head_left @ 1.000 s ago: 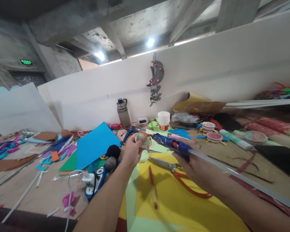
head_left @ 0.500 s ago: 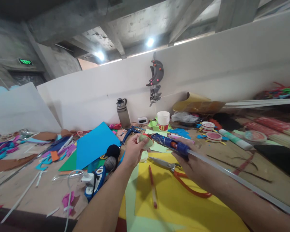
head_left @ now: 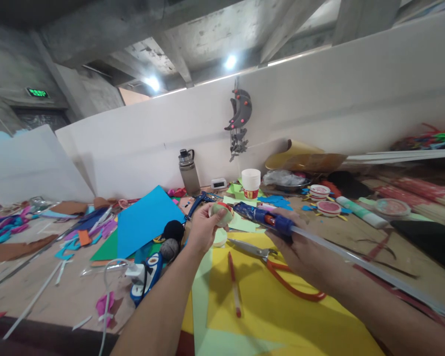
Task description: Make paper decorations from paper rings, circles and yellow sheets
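Glue gun eased back, right fingers gripping it, left fingers pinching disc, nozzle near disc's edge

Piece gripped in left hand was pale green, edged red. Glue gun gripped in right hand was dark blue with orange-red patch; stick out its back was translucent white. Below right grip: scissors had grey blades, orange handles. Below left grip: pen was red and white, paper under it yellow. Left of left grip: sheet was bright blue. Beyond both: white cups had red lower band, hanging moon was dark grey, dotted red and pink.
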Tool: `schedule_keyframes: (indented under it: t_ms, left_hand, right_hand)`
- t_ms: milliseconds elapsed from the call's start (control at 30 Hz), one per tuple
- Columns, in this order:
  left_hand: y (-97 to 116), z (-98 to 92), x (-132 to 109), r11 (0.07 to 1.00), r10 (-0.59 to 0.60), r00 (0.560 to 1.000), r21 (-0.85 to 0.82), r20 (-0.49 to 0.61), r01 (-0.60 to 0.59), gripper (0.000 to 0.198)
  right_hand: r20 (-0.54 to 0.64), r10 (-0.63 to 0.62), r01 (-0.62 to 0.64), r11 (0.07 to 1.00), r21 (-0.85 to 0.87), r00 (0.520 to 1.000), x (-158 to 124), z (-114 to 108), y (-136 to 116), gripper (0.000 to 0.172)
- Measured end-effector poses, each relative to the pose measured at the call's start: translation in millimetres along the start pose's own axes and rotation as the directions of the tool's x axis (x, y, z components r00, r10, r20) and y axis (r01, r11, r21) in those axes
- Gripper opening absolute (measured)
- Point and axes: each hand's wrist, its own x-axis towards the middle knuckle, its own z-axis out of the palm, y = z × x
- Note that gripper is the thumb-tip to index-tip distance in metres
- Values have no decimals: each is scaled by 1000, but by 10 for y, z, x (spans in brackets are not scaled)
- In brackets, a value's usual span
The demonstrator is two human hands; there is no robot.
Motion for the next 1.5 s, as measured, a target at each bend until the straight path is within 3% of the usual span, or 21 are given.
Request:
schedule_keyframes:
  t_ms: [400, 1500]
  left_hand:
    - [20, -8, 5, 999, 4, 1000, -37, 4, -4, 32]
    - [16, -64, 41, 997, -2, 992, -77, -127, -8, 36]
  right_hand:
    - [-25, -33, 32, 999, -29, 999, 5, 13, 13, 32]
    - [38, -7, 7, 1000, -12, 999, -23, 17, -5, 31]
